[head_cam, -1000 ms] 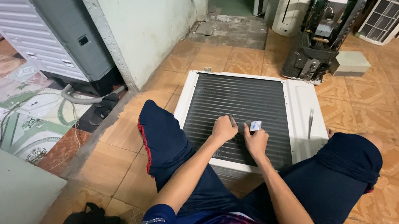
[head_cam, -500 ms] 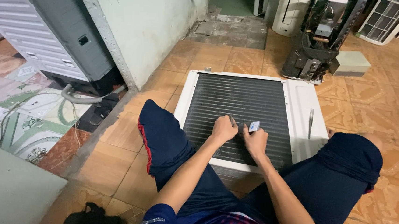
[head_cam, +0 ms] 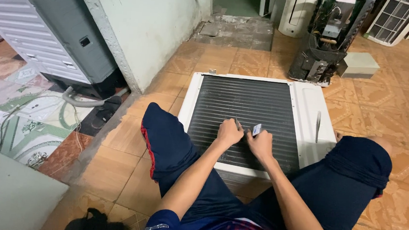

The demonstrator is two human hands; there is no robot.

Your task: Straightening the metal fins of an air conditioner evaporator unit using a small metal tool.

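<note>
Left hand (head_cam: 229,132): closed on a thin tool, resting on dark finned coil (head_cam: 248,113) | Right hand (head_cam: 261,144): pinching small blue-white card (head_cam: 256,129) | White casing (head_cam: 310,113): on tiled floor, between knees | Grey box (head_cam: 359,65): beyond.

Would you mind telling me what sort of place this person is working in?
Probably an air-conditioner repair workshop, with work done on a tiled floor. The hands rest on a finned coil unit lying flat; a stripped unit stands behind it, and a white grille leans nearby.
</note>
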